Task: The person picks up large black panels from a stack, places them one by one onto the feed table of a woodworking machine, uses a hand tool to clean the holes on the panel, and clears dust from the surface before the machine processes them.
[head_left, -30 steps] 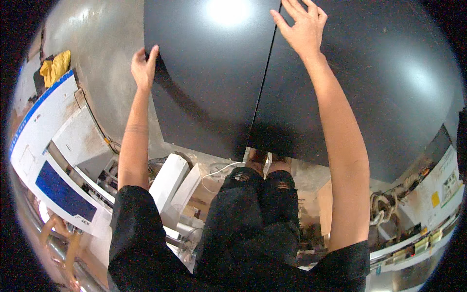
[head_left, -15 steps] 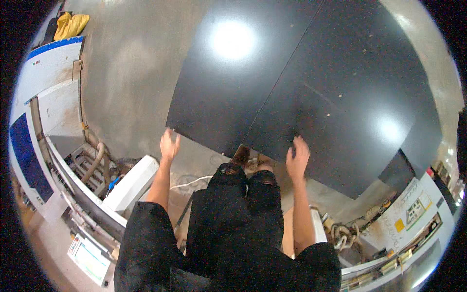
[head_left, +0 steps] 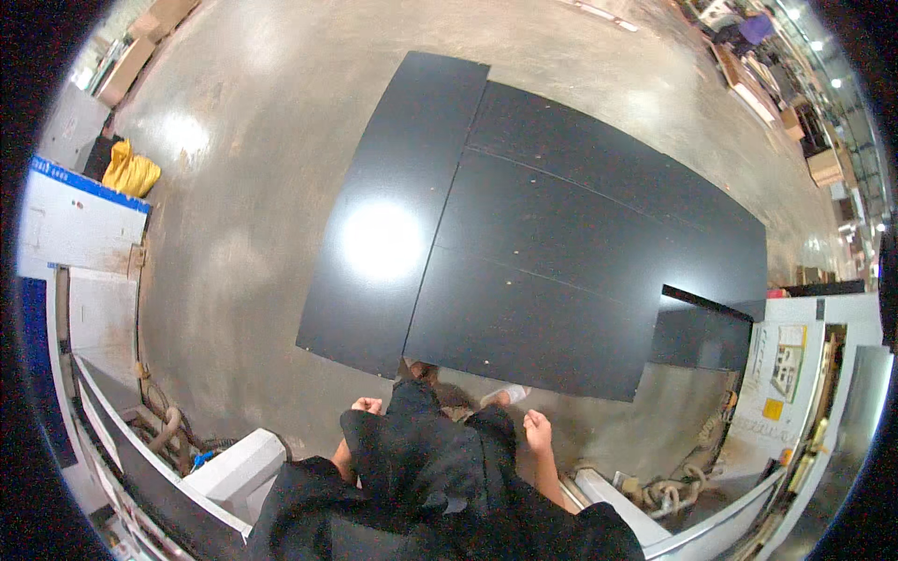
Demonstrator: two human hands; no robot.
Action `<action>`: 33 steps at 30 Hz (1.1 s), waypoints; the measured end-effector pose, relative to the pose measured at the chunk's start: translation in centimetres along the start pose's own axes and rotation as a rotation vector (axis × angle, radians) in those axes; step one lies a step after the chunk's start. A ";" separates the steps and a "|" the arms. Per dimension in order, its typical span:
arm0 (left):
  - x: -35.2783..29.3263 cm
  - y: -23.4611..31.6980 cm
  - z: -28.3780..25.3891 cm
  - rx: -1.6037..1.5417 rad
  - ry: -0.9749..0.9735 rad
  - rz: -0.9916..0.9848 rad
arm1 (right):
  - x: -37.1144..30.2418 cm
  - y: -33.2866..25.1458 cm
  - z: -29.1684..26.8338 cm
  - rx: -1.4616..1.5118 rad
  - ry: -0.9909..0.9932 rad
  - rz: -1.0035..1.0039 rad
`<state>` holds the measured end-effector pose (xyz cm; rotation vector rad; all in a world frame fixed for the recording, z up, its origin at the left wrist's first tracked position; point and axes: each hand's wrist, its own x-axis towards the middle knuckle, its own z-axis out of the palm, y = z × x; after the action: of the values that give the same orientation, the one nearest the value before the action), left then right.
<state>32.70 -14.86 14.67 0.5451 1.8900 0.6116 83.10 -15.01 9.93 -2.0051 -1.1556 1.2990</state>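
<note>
Large flat dark panels lie in front of me. A long dark panel [head_left: 365,309] is on the left, and a wider group of dark panels [head_left: 561,234] lies to its right, split off by a thin seam. My left hand [head_left: 367,405] is curled shut by my left thigh, a little short of the left panel's near edge. Beside my right leg, my right hand [head_left: 538,430] is raised with its fingers folded into a loose fist, apart from the panels. I see nothing held in either hand. My white shoe [head_left: 505,395] shows at the near edge.
White machines flank me: one on the left [head_left: 98,234] with a yellow bag [head_left: 131,171] on top, another on the right [head_left: 739,393] with hoses [head_left: 678,494] below. Concrete floor [head_left: 234,262] surrounds the panels. A person [head_left: 753,30] is far off among stacked boards.
Both hands have drawn back toward my body, and their spread fingers have curled in. The view has tilted up, so the panels' far edges and the background now show.
</note>
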 end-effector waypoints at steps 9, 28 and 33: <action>2.4 2.8 10.9 0.579 0.015 0.302 | -3.1 15.3 -9.0 0.145 -0.118 0.037; -1.1 4.7 21.6 0.773 -0.631 0.047 | -14.8 14.7 -17.4 0.868 0.588 0.527; 7.4 17.4 27.6 0.682 -0.514 -0.053 | -22.3 12.7 -7.8 0.891 0.820 0.617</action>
<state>57.20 7.71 11.16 0.9753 1.5731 -0.2284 90.81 -40.31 14.70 -1.8537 0.4027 0.8039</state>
